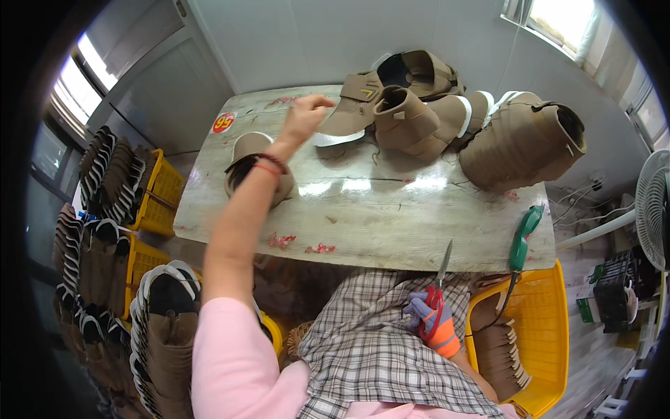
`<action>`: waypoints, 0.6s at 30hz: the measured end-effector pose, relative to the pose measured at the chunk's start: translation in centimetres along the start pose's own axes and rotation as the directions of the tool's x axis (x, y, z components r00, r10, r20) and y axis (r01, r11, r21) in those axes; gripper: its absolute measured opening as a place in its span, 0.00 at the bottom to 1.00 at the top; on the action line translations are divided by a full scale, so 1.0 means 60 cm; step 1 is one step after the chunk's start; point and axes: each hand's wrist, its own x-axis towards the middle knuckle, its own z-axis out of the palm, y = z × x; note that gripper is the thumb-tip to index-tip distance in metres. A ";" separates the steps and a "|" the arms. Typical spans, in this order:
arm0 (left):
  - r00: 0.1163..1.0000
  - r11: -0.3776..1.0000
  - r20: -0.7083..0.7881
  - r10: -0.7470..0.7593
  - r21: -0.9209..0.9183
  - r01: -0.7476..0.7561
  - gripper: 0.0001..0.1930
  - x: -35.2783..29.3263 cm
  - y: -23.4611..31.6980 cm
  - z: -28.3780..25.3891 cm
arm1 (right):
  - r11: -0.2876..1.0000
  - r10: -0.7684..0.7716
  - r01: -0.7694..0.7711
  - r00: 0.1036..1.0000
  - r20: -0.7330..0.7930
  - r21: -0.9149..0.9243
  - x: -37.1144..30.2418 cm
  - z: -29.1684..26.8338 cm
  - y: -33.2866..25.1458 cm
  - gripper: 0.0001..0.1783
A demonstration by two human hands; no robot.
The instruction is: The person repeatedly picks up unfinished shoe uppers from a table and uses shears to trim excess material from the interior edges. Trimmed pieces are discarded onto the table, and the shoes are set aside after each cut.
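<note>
Over the table, my bare left hand [307, 117] is stretched out with loosely bent fingers. Nothing shows in it, and its fingertips come close to a brown shoe upper [347, 115] with a strap and white edge. Beneath my left forearm lies another brown upper [252, 146], partly hidden by the arm. My right hand [440, 336], in a purple and orange glove, rests on my plaid apron. Its fingers are wrapped round red-handled scissors [434, 311], whose blades point up toward the table edge.
More brown uppers [412, 126] and a nested stack [513, 150] occupy the table's far right. A green corded tool [525, 237] lies at the right edge. A yellow crate [551, 328] holding uppers stands at my right; stacked uppers [167, 328] crowd the left. A fan [652, 209] stands right.
</note>
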 end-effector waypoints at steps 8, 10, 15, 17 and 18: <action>0.837 0.773 -0.086 0.541 0.443 -0.454 0.14 0.091 0.078 0.198 | 1.000 -0.019 0.019 0.997 -0.077 0.002 -0.016 -0.035 -0.005 0.18; 0.867 0.887 -0.216 0.450 0.222 -0.405 0.13 0.080 0.087 0.180 | 0.997 -0.068 0.065 0.993 -0.101 -0.034 -0.016 -0.046 0.001 0.19; 0.948 0.507 -0.312 -0.062 -0.828 -0.240 0.17 -0.016 0.098 0.041 | 0.987 -0.154 0.148 0.983 -0.102 -0.062 -0.021 -0.074 0.005 0.17; 0.968 0.259 -0.224 -0.110 -0.947 -0.189 0.17 -0.099 0.090 -0.015 | 0.975 -0.193 0.183 0.979 -0.070 -0.129 -0.026 -0.092 -0.015 0.20; 0.973 0.138 -0.167 -0.161 -0.980 -0.146 0.17 -0.152 0.084 -0.034 | 0.978 -0.155 0.139 0.984 -0.093 -0.155 -0.029 -0.102 -0.032 0.23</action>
